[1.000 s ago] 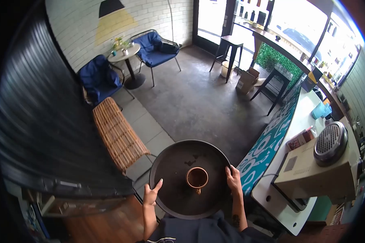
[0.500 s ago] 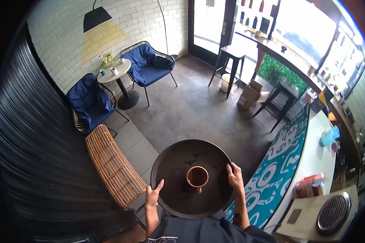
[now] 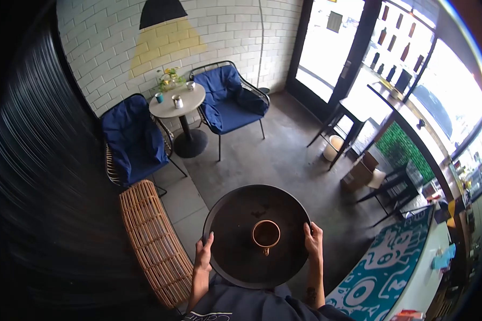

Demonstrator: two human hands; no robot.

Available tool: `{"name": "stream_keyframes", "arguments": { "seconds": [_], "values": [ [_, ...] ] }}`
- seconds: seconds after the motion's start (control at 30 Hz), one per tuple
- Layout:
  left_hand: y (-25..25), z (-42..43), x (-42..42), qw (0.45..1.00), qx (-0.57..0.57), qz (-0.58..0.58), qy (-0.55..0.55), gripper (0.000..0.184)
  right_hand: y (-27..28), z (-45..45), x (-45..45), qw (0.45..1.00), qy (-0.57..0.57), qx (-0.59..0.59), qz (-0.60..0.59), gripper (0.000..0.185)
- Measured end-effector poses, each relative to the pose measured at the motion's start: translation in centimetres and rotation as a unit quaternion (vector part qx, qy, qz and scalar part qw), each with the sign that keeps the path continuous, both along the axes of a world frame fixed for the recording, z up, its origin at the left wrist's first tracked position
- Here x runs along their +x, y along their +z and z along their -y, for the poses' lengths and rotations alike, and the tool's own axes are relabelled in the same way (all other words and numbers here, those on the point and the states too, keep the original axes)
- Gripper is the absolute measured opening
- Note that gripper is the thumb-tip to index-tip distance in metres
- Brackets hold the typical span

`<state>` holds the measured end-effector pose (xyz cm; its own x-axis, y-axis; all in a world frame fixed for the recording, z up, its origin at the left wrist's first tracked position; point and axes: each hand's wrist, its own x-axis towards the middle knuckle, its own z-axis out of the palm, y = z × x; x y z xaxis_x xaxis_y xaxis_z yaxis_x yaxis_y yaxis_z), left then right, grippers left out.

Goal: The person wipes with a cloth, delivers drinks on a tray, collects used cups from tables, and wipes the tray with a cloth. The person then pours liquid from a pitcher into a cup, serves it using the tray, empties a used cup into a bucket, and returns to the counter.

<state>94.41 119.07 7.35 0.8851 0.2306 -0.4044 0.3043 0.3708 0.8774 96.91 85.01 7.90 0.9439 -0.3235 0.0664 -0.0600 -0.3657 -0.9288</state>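
A round dark serving tray is held level in front of my body, gripped at both sides. My left hand is closed on its left rim, thumb on top. On the opposite rim my right hand is closed too, its thumb over the edge. The fingers beneath the tray are hidden. Near the tray's middle stands an upright copper-brown cup, its handle pointing toward me. What the cup contains looks dark, and I cannot tell what it is.
Ahead left, a small round table bears cups and flowers, between two blue-cushioned chairs. A rattan bench lies left. At right are a patterned counter, stools and a cardboard box. A glass door stands ahead.
My view has turned to the right relative to the tray's surroundings moving nearer; the table and chairs appear larger and shifted right. The tray and cup stay in my hands' hold, nearly unchanged.
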Motion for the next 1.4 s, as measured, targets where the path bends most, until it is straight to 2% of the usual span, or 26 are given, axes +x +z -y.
{"name": "stream_keyframes", "arguments": {
  "seconds": [0.07, 0.13, 0.17, 0.3, 0.33, 0.37, 0.47, 0.5, 0.6, 0.63, 0.7, 0.73, 0.8, 0.9, 0.93, 0.97, 1.0, 1.07, 1.1, 1.27, 1.37, 1.4],
  "values": [
    [-0.4, -2.4, 4.2, 0.999, -0.022, 0.025, 0.011, 0.040, 0.4, -2.0, 4.9, 1.000, 0.011, 0.026, 0.004, 0.032],
    [-0.5, -4.9, 7.3, 0.993, -0.117, 0.021, -0.016, 0.037, 0.4, -3.9, 8.9, 0.999, 0.017, 0.042, 0.014, 0.030],
    [-0.6, -5.7, 8.9, 0.992, -0.116, -0.011, 0.041, 0.034, 0.3, -4.8, 11.0, 0.999, 0.023, 0.040, 0.007, 0.030],
    [-1.2, -10.0, 14.6, 0.985, -0.153, 0.011, 0.081, 0.038, 1.4, -10.2, 19.4, 0.997, 0.048, 0.062, -0.019, 0.030],
    [-1.9, -10.9, 15.9, 0.972, -0.212, 0.037, 0.097, 0.040, 1.5, -11.5, 21.6, 0.995, 0.051, 0.076, -0.036, 0.033],
    [-2.3, -11.8, 17.4, 0.954, -0.271, 0.069, 0.112, 0.041, 0.0, -12.5, 24.0, 0.996, 0.063, 0.065, 0.002, 0.035],
    [-1.4, -14.0, 22.1, 0.945, -0.281, 0.076, 0.152, 0.042, -2.6, -16.2, 31.5, 0.987, 0.098, 0.128, 0.002, 0.036],
    [-2.6, -15.2, 23.9, 0.940, -0.278, 0.076, 0.181, 0.040, -1.7, -18.0, 34.0, 0.985, 0.109, 0.133, 0.002, 0.036],
    [-3.2, -18.2, 29.7, 0.934, -0.288, 0.085, 0.195, 0.041, -0.3, -22.0, 40.7, 0.988, 0.129, 0.087, -0.021, 0.037],
    [-2.6, -18.8, 31.9, 0.928, -0.315, 0.107, 0.169, 0.044, -0.8, -23.4, 43.9, 0.990, 0.120, 0.065, 0.026, 0.037],
    [-2.0, -20.7, 35.5, 0.934, -0.286, 0.075, 0.199, 0.044, -0.7, -25.7, 48.8, 0.980, 0.161, 0.106, 0.044, 0.036],
    [-2.1, -21.7, 36.9, 0.941, -0.256, 0.046, 0.217, 0.045, 0.4, -26.8, 50.9, 0.977, 0.175, 0.123, -0.010, 0.035],
    [-2.8, -23.3, 40.3, 0.944, -0.197, 0.043, 0.262, 0.056, 0.2, -28.8, 55.7, 0.976, 0.205, 0.080, 0.003, 0.034],
    [-1.7, -25.5, 43.8, 0.946, -0.229, 0.014, 0.230, 0.064, 2.7, -32.4, 60.2, 0.962, 0.236, 0.133, -0.031, 0.033],
    [-1.4, -26.2, 45.0, 0.945, -0.237, 0.026, 0.224, 0.066, 0.7, -32.9, 62.5, 0.963, 0.240, 0.116, -0.032, 0.034],
    [-5.0, -27.8, 45.9, 0.942, -0.258, 0.057, 0.205, 0.071, -0.2, -33.7, 64.5, 0.959, 0.258, 0.112, -0.014, 0.032],
    [-4.5, -28.2, 47.5, 0.941, -0.261, 0.059, 0.209, 0.071, -0.7, -34.5, 66.2, 0.956, 0.274, 0.109, 0.000, 0.030],
    [-2.5, -28.8, 49.6, 0.950, -0.166, -0.004, 0.265, 0.066, 0.0, -36.2, 68.5, 0.948, 0.289, 0.131, -0.015, 0.029],
    [-2.8, -29.5, 50.7, 0.950, -0.165, -0.010, 0.265, 0.066, 0.4, -37.1, 69.5, 0.943, 0.294, 0.149, -0.036, 0.026],
    [-7.2, -34.5, 58.0, 0.953, -0.136, -0.006, 0.272, 0.071, 0.9, -41.4, 74.9, 0.952, 0.258, 0.160, -0.041, 0.024],
    [-9.7, -36.9, 61.8, 0.955, -0.096, -0.021, 0.280, 0.074, -0.4, -42.4, 79.0, 0.930, 0.299, 0.197, -0.079, 0.031],
    [-9.1, -37.2, 63.0, 0.956, -0.099, -0.028, 0.275, 0.074, 0.2, -43.0, 80.0, 0.933, 0.292, 0.194, -0.085, 0.031]
  ]
}}
